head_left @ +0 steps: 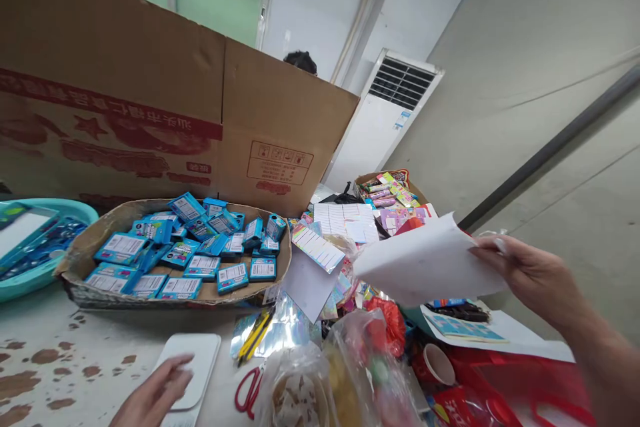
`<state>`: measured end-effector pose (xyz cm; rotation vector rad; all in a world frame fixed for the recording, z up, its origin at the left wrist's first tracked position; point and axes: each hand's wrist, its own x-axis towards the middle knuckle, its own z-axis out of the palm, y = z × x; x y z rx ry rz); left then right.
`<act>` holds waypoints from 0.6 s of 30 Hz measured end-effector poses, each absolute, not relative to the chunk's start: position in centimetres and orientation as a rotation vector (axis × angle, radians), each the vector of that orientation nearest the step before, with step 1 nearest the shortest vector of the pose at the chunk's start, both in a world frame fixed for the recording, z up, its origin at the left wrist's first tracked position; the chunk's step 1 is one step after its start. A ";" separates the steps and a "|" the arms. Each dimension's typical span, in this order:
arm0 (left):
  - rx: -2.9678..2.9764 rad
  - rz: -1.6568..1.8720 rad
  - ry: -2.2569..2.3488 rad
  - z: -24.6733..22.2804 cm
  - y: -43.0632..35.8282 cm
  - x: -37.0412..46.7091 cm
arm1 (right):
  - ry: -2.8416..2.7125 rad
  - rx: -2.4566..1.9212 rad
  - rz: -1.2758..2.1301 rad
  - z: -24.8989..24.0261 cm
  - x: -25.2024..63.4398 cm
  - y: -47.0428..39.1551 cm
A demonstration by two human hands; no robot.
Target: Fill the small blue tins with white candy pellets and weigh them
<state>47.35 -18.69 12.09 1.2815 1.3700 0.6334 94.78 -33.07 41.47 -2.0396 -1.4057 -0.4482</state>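
Note:
My right hand [523, 270] is closed on the edge of a white sheet of paper [415, 260], held up over the clutter on the right. The sheet bends a little and hides part of what lies below. Low in the view, my left hand [157, 390] has its fingers stretched out with nothing in them. It is over the edge of a flat white device [197, 360] with a rounded platform, like a small scale; I cannot tell whether they touch. Beyond it is a cut-down cardboard tray [175, 303] of small blue boxes [203, 267].
A tall cardboard box [280, 107] stands behind the tray, a turquoise basin [30, 287] at left. Yellow-black cutters [257, 337], red scissors [249, 392], plastic bags [357, 360] and a paper cup [435, 370] crowd the table. Someone's hair [301, 61] shows behind the box.

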 end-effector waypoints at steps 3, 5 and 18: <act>1.296 0.759 1.143 17.3 -15.5 52.4 | -1.463 -1.910 -0.328 43.7 92.3 -34.3; 1.258 0.803 0.956 20.9 -14.2 56.2 | -1.547 -1.844 -0.240 44.7 90.7 -34.7; 0.989 0.532 0.366 28.5 -16.5 65.9 | -1.563 -2.178 0.297 41.4 93.1 -33.3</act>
